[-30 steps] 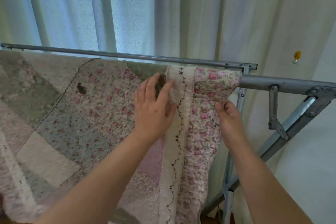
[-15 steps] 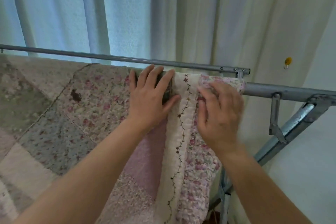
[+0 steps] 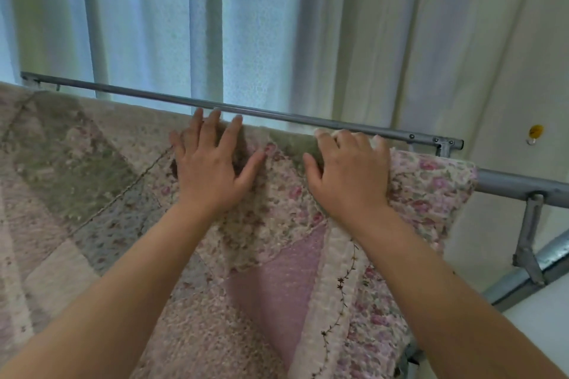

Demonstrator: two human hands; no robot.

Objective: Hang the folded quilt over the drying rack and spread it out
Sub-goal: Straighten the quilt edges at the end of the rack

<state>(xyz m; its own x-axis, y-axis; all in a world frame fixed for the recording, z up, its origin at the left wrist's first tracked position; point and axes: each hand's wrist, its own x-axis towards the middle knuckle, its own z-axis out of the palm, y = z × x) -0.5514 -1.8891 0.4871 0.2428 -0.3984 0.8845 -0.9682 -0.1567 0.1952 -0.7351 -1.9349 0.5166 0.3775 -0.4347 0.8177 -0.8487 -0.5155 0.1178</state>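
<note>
quilt's over the rail, right end being smoothed

my left hand [image 3: 212,171] lies flat with fingers spread, pressing the quilt [image 3: 101,194] just under the top of the drying rack [image 3: 520,185]; my right hand [image 3: 349,177] curls its fingers over the quilt's top fold near the right edge, gripping it. i'd judge the hanging done: the quilt drapes over the bar and runs off leftward, mostly spread (its far left end is out of view). what's left looks like evening out this bunched right border. no brand, label or writing is readable; the yellow hook [image 3: 535,132] on the wall is too small to tell.
</note>
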